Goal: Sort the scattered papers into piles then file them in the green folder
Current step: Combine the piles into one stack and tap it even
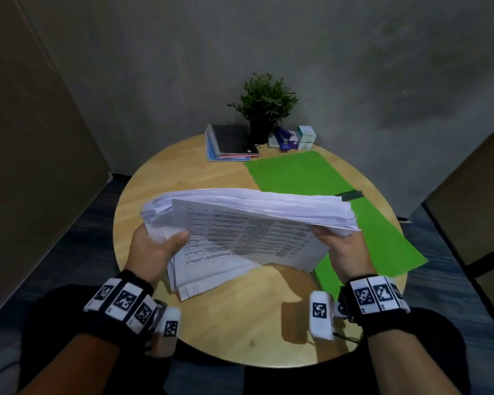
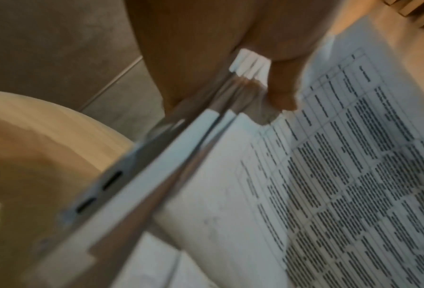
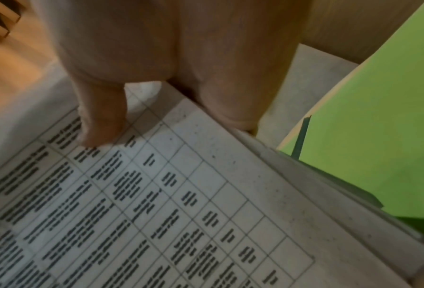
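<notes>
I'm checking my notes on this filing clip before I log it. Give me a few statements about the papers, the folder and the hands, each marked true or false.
1. Both hands hold the stack of papers above the table. True.
2. The green folder is closed and stands upright. False: it lies open and flat on the table.
3. The left hand grips the stack at its left end, thumb on top. True.
4. The right hand rests empty on the folder. False: it grips the stack's right end.
5. The top sheet is blank. False: it carries a printed table.
</notes>
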